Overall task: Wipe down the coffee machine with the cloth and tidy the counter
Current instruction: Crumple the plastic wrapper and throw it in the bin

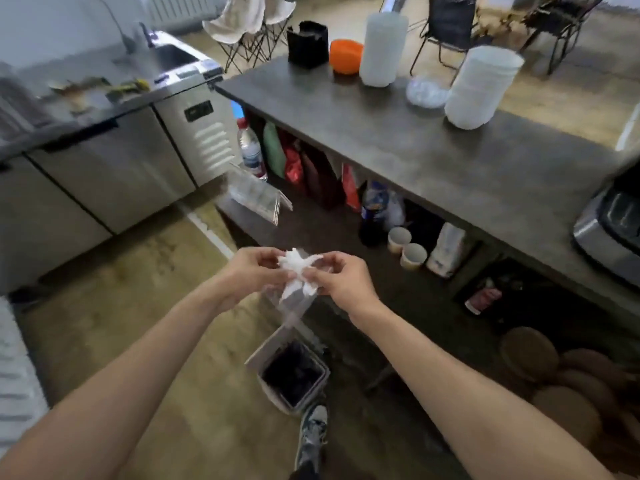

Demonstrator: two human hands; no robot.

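Pinching white wad [297, 263] in clear bag [293, 303] | both hands [254, 271] [341, 280] closed | bin [293, 375] below

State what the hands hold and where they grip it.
Both hands, left and right, pinch a crumpled white tissue at its opposite sides, with a clear plastic wrapper.

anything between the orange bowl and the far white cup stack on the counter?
Head view: yes, a tall white cup stack stands right beside the orange bowl, then a clear plastic bag on the counter before the far stack.
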